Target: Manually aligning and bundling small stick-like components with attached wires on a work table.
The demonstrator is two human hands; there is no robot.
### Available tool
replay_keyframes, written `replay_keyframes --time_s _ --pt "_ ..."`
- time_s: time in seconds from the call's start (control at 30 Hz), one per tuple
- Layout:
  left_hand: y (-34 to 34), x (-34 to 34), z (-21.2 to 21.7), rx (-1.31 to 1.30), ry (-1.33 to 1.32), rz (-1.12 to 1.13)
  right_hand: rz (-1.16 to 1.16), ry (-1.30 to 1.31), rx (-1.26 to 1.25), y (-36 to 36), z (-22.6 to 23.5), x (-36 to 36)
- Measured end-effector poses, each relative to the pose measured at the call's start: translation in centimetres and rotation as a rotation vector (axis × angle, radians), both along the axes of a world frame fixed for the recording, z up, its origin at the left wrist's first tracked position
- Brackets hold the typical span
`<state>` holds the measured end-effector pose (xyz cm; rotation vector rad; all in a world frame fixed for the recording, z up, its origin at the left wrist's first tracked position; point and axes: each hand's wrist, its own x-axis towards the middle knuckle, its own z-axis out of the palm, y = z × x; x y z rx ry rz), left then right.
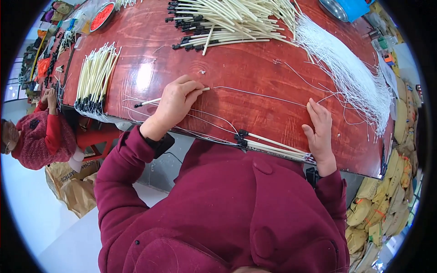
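My left hand [180, 102] is closed around a thin cream tube [149, 102] with a black end piece. The tube's bare tip comes out between thumb and fingers, pointing right. A fine white cord [259, 94] starts near that tip and runs across to my right hand [319, 129]. Stretched out, the right fingers touch the cord at the table, with the thumb apart. Below, along the near edge, lie a few finished-looking cream tubes [277, 144] with black ends. White cord loops [211, 113] trail from those ends toward my left wrist.
A large pile of cream tubes [236, 22] lies at the far side of the red table [182, 63]. Beside it spreads a bundle of white cords [346, 63]. Another tube bundle [97, 75] is at left, near a dish of red bits [102, 17]. A person [43, 132] sits at left.
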<state>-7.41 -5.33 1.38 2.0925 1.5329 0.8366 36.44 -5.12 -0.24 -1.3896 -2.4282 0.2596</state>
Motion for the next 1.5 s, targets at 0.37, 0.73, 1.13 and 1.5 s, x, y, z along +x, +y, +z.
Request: replay_keyframes --time_s 0.37,0.73,1.13,1.5 --pt "0.2 0.4 0.1 0.007 -0.004 0.006 -0.001 -0.006 -0.003 -0.1 0.1 -0.3" --pt "1.1 1.6 -0.2 -0.024 0.016 0.02 0.013 -0.014 -0.019 0.6 -0.1 0.3" --pt "5.0 11.9 -1.0 0.277 0.405 -0.523 0.161 -0.148 -0.036 -0.8 1.5 -4.2" --pt "0.5 8.4 2.3 0.225 0.245 -0.16 0.119 -0.036 -0.109 0.3 0.9 -4.0"
